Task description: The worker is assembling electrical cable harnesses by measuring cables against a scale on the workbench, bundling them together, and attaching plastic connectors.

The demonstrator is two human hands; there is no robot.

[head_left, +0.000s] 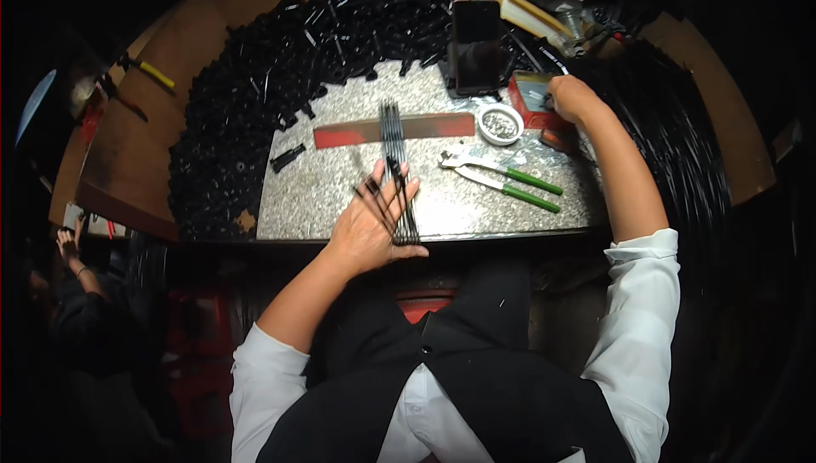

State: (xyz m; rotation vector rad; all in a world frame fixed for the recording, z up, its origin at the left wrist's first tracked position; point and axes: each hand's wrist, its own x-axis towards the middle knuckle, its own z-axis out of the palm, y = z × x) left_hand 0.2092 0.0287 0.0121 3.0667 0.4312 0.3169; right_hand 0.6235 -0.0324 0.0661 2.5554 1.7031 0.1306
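Note:
My left hand lies at the front of the speckled board, thumb pointing right. Its fingers are spread among a bundle of thin dark metal rods and keep hold of them. The rods' far ends rest across a red and grey bar; some thin black pieces cross the hand. My right hand reaches to a small red-edged box, fingers curled; what they pinch is hidden. Between the hands are a white cup of small metal bits and green-handled pincers.
A large heap of black parts curves along the back and left. A phone stands behind the cup. Long black rods lie at the right. A yellow-handled tool is at the left rim; another person's hand shows far left.

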